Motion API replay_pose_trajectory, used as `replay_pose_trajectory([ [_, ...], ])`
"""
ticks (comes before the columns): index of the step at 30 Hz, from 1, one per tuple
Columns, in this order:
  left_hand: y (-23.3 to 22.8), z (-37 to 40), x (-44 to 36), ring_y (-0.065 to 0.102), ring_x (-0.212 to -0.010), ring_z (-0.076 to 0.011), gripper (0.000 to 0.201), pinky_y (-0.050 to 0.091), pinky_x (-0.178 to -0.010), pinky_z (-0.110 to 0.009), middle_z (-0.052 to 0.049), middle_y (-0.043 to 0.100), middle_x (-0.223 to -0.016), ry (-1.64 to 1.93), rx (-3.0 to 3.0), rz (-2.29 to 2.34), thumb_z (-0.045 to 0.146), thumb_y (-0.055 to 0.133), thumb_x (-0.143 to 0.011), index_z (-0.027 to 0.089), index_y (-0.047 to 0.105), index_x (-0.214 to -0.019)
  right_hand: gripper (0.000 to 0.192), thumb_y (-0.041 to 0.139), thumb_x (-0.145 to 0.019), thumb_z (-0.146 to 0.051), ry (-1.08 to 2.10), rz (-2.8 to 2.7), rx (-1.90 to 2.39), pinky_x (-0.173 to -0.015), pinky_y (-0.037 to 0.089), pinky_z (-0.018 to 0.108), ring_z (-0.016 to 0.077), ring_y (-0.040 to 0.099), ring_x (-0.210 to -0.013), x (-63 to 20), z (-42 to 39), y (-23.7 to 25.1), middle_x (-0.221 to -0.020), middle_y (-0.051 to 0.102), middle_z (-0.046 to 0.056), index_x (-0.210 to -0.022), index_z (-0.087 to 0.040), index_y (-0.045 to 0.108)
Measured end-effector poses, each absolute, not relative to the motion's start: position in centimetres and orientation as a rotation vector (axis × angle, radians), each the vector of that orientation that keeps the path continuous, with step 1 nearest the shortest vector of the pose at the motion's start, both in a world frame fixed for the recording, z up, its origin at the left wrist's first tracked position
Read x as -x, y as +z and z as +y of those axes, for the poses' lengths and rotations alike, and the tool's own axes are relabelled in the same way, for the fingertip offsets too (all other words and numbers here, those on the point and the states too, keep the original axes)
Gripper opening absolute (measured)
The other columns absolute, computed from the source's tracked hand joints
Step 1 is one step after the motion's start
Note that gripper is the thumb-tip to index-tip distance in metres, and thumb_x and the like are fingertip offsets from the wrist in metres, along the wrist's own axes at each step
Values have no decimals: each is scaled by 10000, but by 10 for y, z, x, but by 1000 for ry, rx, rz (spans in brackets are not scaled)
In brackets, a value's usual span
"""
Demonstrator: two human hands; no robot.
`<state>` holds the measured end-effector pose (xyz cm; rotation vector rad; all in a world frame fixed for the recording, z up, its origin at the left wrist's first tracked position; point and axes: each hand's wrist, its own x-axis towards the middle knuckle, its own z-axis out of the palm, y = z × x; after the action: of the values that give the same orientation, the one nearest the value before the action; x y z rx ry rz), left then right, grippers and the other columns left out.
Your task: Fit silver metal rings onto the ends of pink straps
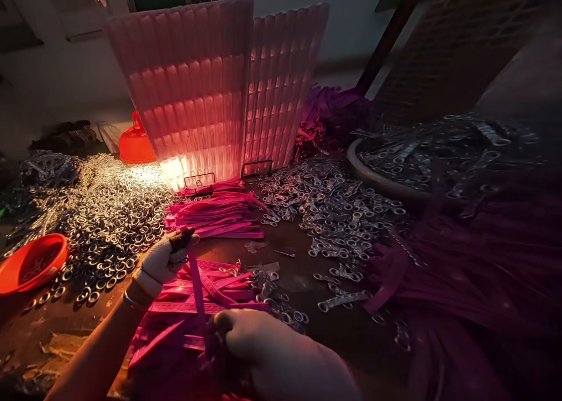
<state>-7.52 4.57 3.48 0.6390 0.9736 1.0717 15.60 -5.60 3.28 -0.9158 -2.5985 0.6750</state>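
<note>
My left hand point(164, 259), in a light glove with dark fingertips, pinches the upper end of a pink strap point(196, 284). My right hand point(267, 345), also gloved, is closed on the strap's lower end near the bottom of the view. The strap runs taut between the two hands. Under them lies a loose heap of pink straps point(175, 331). A neater stack of pink straps point(217, 216) rests just beyond my left hand.
Piles of small metal rings point(109, 213) and metal clips point(333, 208) cover the table. An orange bowl point(30, 263) sits at left, an orange lid point(135, 143) behind, a round tray of metal parts point(439, 155) at right. A lit corrugated screen point(211, 91) stands at the back.
</note>
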Motion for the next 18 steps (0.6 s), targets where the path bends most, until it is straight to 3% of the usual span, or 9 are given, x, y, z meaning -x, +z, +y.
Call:
replay_pose_trajectory([
  [4,45,22,54,273,-355,-14,266,164,-341,-162,18,574,-606,966,-956,993,330,650,-832,114,665,-988,257,499,-871,-171,658,-2203,1056,-663,437,260,182,597,-773,-167,-24,47,-854,692,39,-1032,-208,696],
  [9,51,-2,29,285,-362,-41,352,181,-357,-185,54,410,-459,813,-1259,1089,457,584,-873,150,573,-700,230,487,-703,-7,328,-2191,1379,-634,332,272,167,542,-710,-162,-10,50,-801,653,56,-792,-167,626],
  [13,57,-3,26,347,-417,-53,379,234,-402,-194,33,438,-488,706,-1430,1099,453,610,-869,147,553,-655,208,511,-670,-6,30,-2339,1479,-599,246,318,176,506,-655,-156,-21,47,-770,640,82,-754,-164,616],
  [18,51,-5,22,289,-403,-63,380,216,-412,-218,43,406,-474,579,-1372,1000,456,555,-884,167,528,-639,185,504,-690,-23,-191,-2324,1418,-601,236,345,206,498,-670,-159,-30,39,-777,632,109,-713,-180,598],
])
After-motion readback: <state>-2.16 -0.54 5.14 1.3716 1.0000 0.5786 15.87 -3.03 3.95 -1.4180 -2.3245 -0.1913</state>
